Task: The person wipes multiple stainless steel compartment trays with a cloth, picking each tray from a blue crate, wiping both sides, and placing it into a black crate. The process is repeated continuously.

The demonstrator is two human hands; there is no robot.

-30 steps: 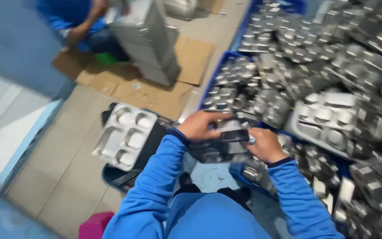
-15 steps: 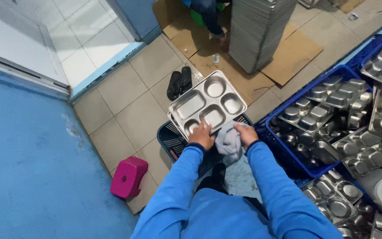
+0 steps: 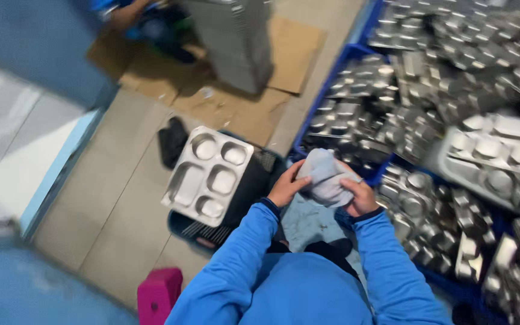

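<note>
Both of my hands hold a bunched grey cloth point(image 3: 327, 173) in front of my chest. My left hand point(image 3: 286, 185) grips its left side and my right hand point(image 3: 360, 197) grips its right side from below. My sleeves are bright blue. Just left of my left hand a steel compartment tray point(image 3: 207, 174) lies flat on top of a dark plastic crate point(image 3: 195, 229). More grey cloth lies across my lap point(image 3: 308, 221).
A blue bin point(image 3: 338, 66) at the right holds several jumbled steel trays point(image 3: 452, 120). A tall stack of trays point(image 3: 231, 36) stands on cardboard point(image 3: 236, 114) ahead, with another person point(image 3: 133, 15) behind it. Black shoes point(image 3: 171, 141) lie on the tiled floor. A pink stool point(image 3: 159, 294) is at my lower left.
The view has swung to the right and closer. My hands have come off the compartment tray, which stays on the crate, and both now hold the grey cloth to the tray's right.
</note>
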